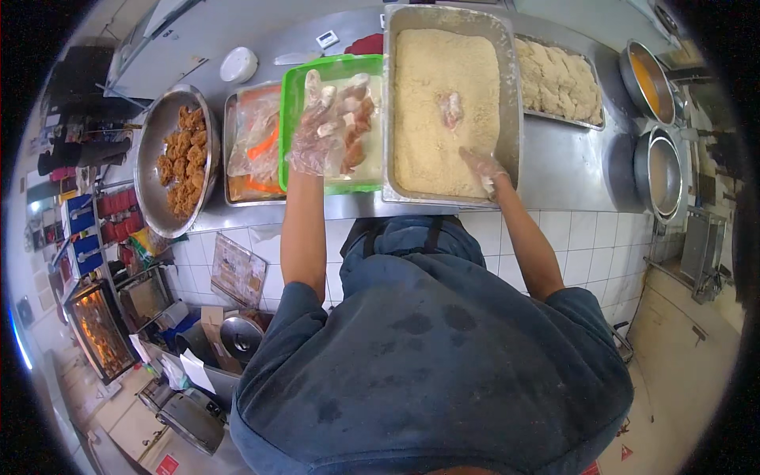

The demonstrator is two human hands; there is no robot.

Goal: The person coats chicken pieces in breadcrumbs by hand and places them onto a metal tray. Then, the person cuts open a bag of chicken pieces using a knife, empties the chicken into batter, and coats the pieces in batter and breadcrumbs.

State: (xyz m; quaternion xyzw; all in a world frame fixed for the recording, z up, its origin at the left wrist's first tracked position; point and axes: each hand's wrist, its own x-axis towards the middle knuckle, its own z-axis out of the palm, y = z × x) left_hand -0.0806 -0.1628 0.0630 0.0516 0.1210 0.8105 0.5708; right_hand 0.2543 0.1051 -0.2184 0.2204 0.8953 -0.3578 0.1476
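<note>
My left hand point(317, 133), in a clear plastic glove smeared with white batter, is over the green plastic tray point(285, 113). Its fingers are spread. Beside it, pieces of raw meat point(356, 133) lie in pale liquid in that tray; the hand partly hides them. My right hand point(485, 169), also gloved, touches the flour-like breading point(439, 154) at the lower right of a deep metal pan point(512, 119). Whether its fingers grip anything is unclear. A piece of raw meat point(452, 110) rests on the breading, just above and left of that hand.
Left: a metal bowl of fried breaded pieces point(189, 163), a tray with plastic wrap point(258, 127), a white bowl point(238, 64). Right: a tray of clumpy pale breading point(558, 80), a bowl with orange contents point(646, 83), stacked metal bowls point(660, 172). A small white device point(327, 39) lies behind.
</note>
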